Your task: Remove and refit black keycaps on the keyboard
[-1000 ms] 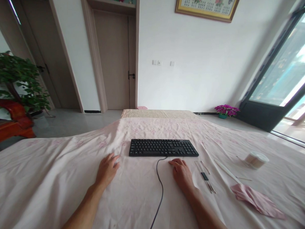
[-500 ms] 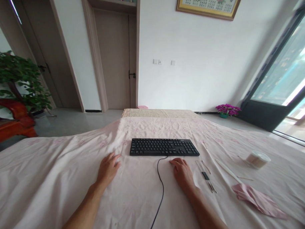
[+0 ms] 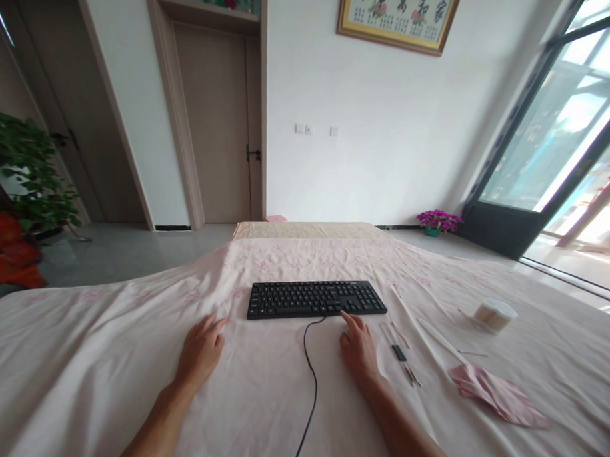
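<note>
A black keyboard point(image 3: 316, 301) lies on the pink floral cloth. From its front edge a dark cable point(image 3: 315, 389) curves toward me. My left hand point(image 3: 201, 348) rests on the cloth to the left of the keyboard, fingers loosely apart and holding nothing. My right hand point(image 3: 359, 347) is just in front of the keyboard, its index finger stretched to the front edge and the other fingers bent. Whether that fingertip touches the keyboard I cannot tell. Right of this hand lie thin sticks like cotton swabs point(image 3: 401, 335) and a small black piece point(image 3: 399, 352) with sticks along it.
A clear round tub of swabs point(image 3: 495, 316) stands on the right of the cloth point(image 3: 259, 400). Nearer me are a crumpled pink fabric piece point(image 3: 496, 394) and a loose swab point(image 3: 473, 354). Beyond are doors, a potted plant point(image 3: 27, 172) and purple flowers point(image 3: 438, 221).
My right index finger has stretched forward to the keyboard's front edge. My left hand stays beside the keyboard. The whole view has turned slightly right and up.
</note>
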Motion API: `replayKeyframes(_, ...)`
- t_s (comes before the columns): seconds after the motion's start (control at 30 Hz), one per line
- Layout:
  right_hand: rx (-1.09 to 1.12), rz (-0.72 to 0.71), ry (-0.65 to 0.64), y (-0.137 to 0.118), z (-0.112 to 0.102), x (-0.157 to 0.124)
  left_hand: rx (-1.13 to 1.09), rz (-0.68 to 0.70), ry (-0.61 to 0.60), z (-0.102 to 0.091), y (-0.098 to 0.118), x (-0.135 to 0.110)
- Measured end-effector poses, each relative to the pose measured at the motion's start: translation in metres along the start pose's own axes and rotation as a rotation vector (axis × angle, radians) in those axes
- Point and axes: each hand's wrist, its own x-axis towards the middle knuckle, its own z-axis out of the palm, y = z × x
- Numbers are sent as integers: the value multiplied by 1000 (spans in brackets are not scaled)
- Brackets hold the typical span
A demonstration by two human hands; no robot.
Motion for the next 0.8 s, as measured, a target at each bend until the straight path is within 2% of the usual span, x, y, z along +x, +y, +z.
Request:
replayKeyframes(0.1,50,147,100,16,8,11,23,3,43,5,0,-1)
replayKeyframes(0.23,13,246,180,35,8,35,-32,86,94,8,0,-2)
replayKeyframes(0.33,-90,358,195,45,3,55,-152,138,50,7,2,-1)
replayKeyframes(0.47,-190,546,170,54,-6,75,-315,128,-60,4,9,8)
replayKeyframes(0.6,-221,646,138,64,-12,88,-479,2,-145,3,25,29)
replayKeyframes(0.8,-253,607,73,70,-12,97,-750,-243,-220,10,57,69)
